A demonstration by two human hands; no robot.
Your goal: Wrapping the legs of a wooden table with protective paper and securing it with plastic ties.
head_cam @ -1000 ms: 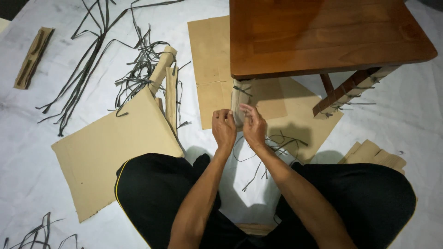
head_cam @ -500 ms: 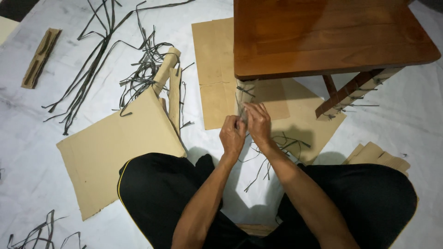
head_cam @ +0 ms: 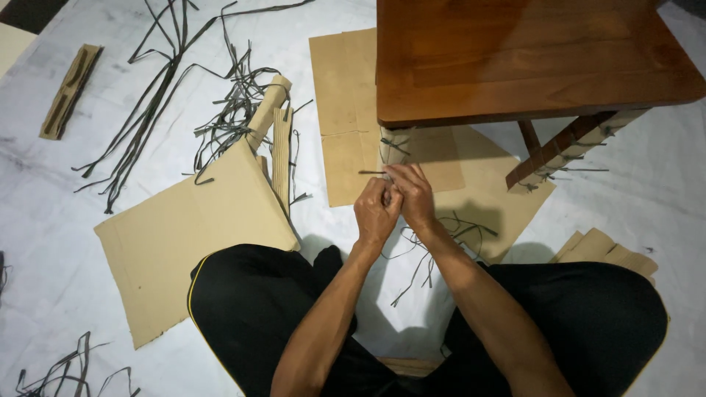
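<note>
The person sits cross-legged on the floor, both hands raised to the near leg [head_cam: 392, 143] of a wooden table [head_cam: 529, 59], which is wrapped in cardboard and bound with dark strap. The left hand [head_cam: 376, 213] is curled closed and the right hand [head_cam: 413, 197] pinches with its fingertips; between them they hold a strap [head_cam: 373, 173] just at the foot of that leg, one short end sticking out to the left. How tightly either hand grips cannot be told, since the fingers overlap. The strap looks thin and stiff, so it could well slip out of the pinch if the pull comes at an angle, and the binding might slacken; a hard tug could also crumple the cardboard wrap or shift it along the leg. Loose straps [head_cam: 434, 242] lying under the forearms could snag a wrist. The floor is covered with a white sheet [head_cam: 51, 220], wrinkled in places. On it lie a large cardboard sheet [head_cam: 184, 235] beside the left knee, another piece [head_cam: 346, 95] under the table, a cardboard roll [head_cam: 266, 110], and a scatter of strap offcuts [head_cam: 154, 88] further left. The far leg [head_cam: 566, 147] is already wrapped and tied.
</note>
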